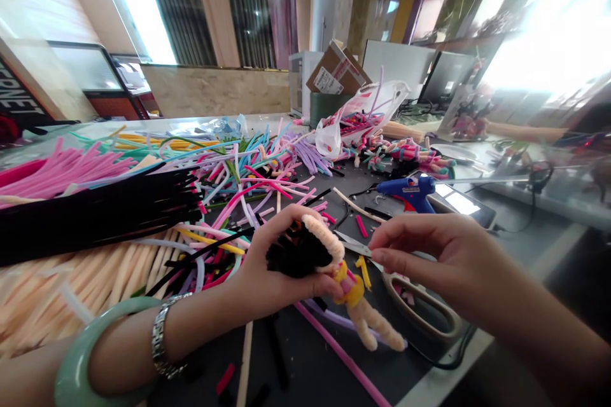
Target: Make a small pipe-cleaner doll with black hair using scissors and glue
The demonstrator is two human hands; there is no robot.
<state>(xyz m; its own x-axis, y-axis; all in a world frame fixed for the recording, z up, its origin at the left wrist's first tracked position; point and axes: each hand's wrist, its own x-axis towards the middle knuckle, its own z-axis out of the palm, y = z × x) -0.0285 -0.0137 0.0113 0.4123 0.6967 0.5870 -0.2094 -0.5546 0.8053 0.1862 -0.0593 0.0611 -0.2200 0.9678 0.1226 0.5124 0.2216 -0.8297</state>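
One doll [352,283] in left hand [291,261], fingers wrapped round its black-haired head, over bench's [329,356] near edge. Right hand [429,248] empty, thumb and fingertips nearly closed. One glue gun [409,189], one pair of scissors [420,308] (partly blocked by right hand).

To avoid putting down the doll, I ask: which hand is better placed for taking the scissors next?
Probably the right hand: it shows nothing held and hovers beside the scissors. The left hand is busy holding the black-haired doll.

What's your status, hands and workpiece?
Left hand gripping doll. Right hand holding nothing visible, fingertips near scissors. Pink stem lying below doll.
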